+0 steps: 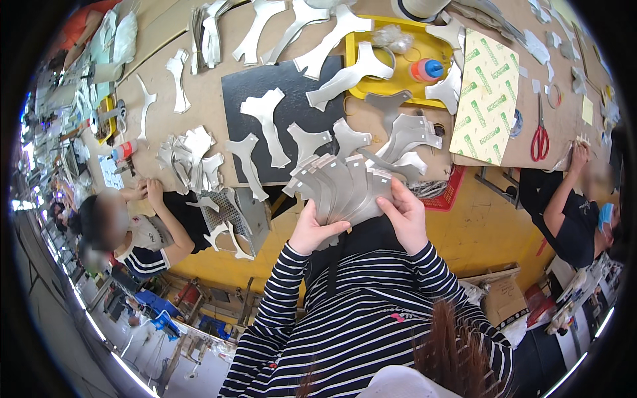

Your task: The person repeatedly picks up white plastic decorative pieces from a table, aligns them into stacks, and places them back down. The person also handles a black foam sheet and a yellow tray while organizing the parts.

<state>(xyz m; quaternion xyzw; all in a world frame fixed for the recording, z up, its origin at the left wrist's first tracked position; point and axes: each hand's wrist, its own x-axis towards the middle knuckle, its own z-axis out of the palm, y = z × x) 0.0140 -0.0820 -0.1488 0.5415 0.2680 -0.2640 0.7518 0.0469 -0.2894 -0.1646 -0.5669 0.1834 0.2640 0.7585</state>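
Between my two hands, at the near edge of the table, is a fanned stack of grey cut shoe-upper pieces (352, 189). My left hand (316, 229) is closed on the stack's lower left side, thumb lying across the top. At the right side my right hand (403, 211) grips the same stack, thumb on top and fingers mostly hidden behind. Small pale tags show along the fanned upper edges. Just beyond lie more grey pieces (310, 140) and, to the right, another overlapping pile of them (411, 137).
A black mat (239, 93) lies on the brown table. A yellow tray (424, 30) holds a red bottle with blue cap (426, 69). A patterned board (486, 96) and red-handled scissors (539, 142) are at the right. Co-workers sit at left (146, 239) and right (574, 219).
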